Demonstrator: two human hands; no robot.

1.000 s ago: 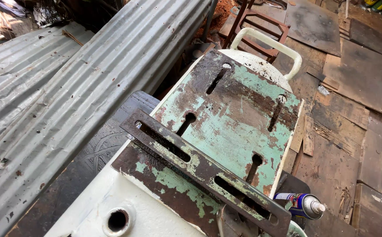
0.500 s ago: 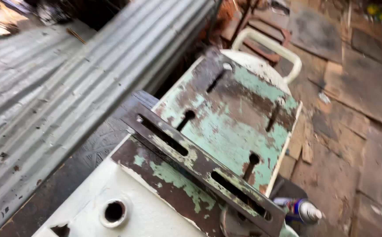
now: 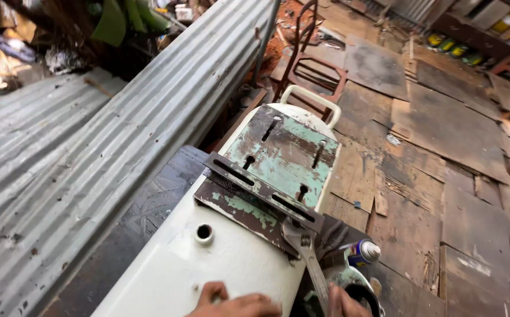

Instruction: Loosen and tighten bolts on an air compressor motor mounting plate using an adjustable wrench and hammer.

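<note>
Corrugated metal sheets (image 3: 120, 147) and worn floor boards (image 3: 442, 147) surround a white tank (image 3: 208, 264). Left hand (image 3: 234, 305) rests flat on the tank below its rusty slotted plate (image 3: 272, 170); right hand (image 3: 343, 302) grips an adjustable wrench (image 3: 305, 246) at the plate's lower corner. Steadying the tank and seating the wrench squarely should prevent slipping.

Daylight falls on a floor (image 3: 442, 147) of worn, patchy boards. Corrugated metal sheets (image 3: 120, 147) slope up left of the grip; a rusty metal frame (image 3: 316, 73) leans beyond.
</note>
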